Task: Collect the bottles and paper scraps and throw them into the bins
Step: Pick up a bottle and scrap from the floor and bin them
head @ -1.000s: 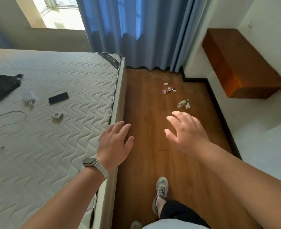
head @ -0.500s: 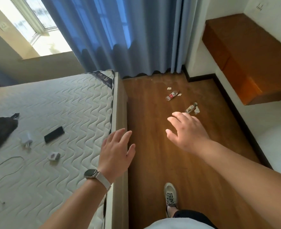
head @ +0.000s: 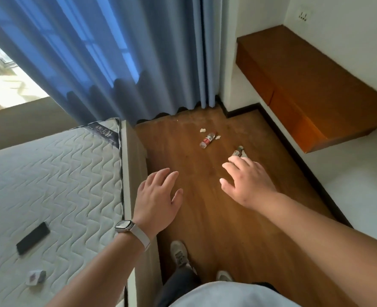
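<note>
On the floor (head: 205, 218) ahead I see a bottle (head: 207, 140) between scraps (head: 202, 130), and a second bottle (head: 237, 152) nearer. My left hand (head: 158, 198) and right hand (head: 247, 182) hover, fingers spread, holding nothing.

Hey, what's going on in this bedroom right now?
A person stands on the wooden floor beside the mattress, left hand and right hand held out in front, both open and holding nothing. Ahead lie a red-labelled bottle, a second bottle partly hidden behind the right hand, and paper scraps. Nothing is picked up yet, and no bin is in view.
</note>
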{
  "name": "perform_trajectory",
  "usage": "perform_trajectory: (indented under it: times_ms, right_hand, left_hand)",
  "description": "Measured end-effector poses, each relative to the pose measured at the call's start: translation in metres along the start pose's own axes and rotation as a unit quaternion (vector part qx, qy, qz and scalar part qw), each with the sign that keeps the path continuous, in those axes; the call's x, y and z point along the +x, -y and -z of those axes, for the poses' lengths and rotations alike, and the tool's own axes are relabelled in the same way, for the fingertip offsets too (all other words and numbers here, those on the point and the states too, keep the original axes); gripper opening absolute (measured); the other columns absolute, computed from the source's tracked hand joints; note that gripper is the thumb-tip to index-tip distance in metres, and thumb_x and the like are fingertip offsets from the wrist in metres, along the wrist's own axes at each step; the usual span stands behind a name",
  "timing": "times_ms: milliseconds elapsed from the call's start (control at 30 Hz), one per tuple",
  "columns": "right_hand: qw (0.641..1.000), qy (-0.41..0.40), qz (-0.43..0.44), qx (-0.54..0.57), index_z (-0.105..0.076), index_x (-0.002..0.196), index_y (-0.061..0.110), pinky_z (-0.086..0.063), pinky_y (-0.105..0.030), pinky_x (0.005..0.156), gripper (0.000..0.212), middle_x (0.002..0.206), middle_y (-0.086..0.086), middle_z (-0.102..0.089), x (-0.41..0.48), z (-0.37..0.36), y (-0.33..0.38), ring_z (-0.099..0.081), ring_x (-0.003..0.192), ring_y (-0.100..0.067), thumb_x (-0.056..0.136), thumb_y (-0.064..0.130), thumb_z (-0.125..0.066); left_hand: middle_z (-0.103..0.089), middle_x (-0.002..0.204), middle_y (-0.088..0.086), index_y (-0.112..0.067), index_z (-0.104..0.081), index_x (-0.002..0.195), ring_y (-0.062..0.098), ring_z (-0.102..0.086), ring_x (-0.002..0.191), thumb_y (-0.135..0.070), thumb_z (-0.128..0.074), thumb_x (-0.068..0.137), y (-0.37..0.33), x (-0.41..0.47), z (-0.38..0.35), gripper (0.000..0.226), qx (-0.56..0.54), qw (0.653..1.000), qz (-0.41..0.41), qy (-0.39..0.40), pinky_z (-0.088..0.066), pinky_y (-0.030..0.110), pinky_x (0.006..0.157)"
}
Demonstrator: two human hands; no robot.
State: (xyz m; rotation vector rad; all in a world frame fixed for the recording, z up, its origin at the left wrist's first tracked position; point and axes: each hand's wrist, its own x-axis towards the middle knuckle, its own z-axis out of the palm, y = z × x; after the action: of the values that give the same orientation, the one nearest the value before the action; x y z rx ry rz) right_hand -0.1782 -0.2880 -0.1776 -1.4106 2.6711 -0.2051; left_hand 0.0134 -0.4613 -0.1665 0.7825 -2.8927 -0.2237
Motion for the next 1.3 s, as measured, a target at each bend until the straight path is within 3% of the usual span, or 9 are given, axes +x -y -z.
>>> perform_trajectory:
  times_ms: [133,700,933,1300]
  right_hand:
    - [1.0,0.008,-0.03,-0.003,-0.054,0.131,0.021,-0.038,-0.039,0.103,0.05,0.139,0.0,-0.05,0.031,-0.004,-0.004,-0.044,0.128,-0.021,0.093,0.051,-0.041]
    - [0.985,0.049,-0.164,-0.037,-0.044,0.141,0.028,-0.035,-0.037,0.109,0.053,0.149,0.005,-0.04,0.251,0.003,0.032,-0.036,0.137,-0.016,0.096,0.055,-0.033]
    - [0.97,0.056,-0.232,-0.036,-0.047,0.138,0.026,-0.039,-0.037,0.106,0.053,0.146,0.005,-0.043,0.28,0.004,0.0,-0.041,0.133,-0.017,0.096,0.055,-0.035]
    - [0.952,0.082,-0.293,0.025,-0.052,0.132,0.026,-0.044,-0.037,0.099,0.047,0.139,0.004,-0.048,0.356,-0.041,-0.098,-0.047,0.124,-0.019,0.095,0.052,-0.04]
  left_hand:
    - [-0.058,0.135,0.001,-0.021,-0.057,0.131,0.026,-0.049,0.127,-0.037,-0.063,0.091,0.018,0.046,-0.011,0.044,-0.012,0.999,-0.032,-0.007,-0.044,0.044,0.099]
    - [-0.056,0.137,-0.002,-0.023,-0.055,0.133,0.024,-0.047,0.13,-0.04,-0.053,0.095,0.177,0.282,-0.035,0.042,-0.076,0.993,-0.085,0.037,-0.042,0.043,0.102]
    - [-0.057,0.136,0.0,-0.022,-0.055,0.133,0.026,-0.049,0.129,-0.039,-0.055,0.095,0.177,0.352,-0.05,0.043,-0.077,0.987,-0.124,0.06,-0.042,0.045,0.102]
    - [-0.054,0.137,-0.001,-0.026,-0.052,0.132,0.027,-0.048,0.128,-0.04,-0.056,0.094,0.117,0.485,-0.104,0.042,-0.031,0.974,-0.165,0.151,-0.04,0.045,0.104]
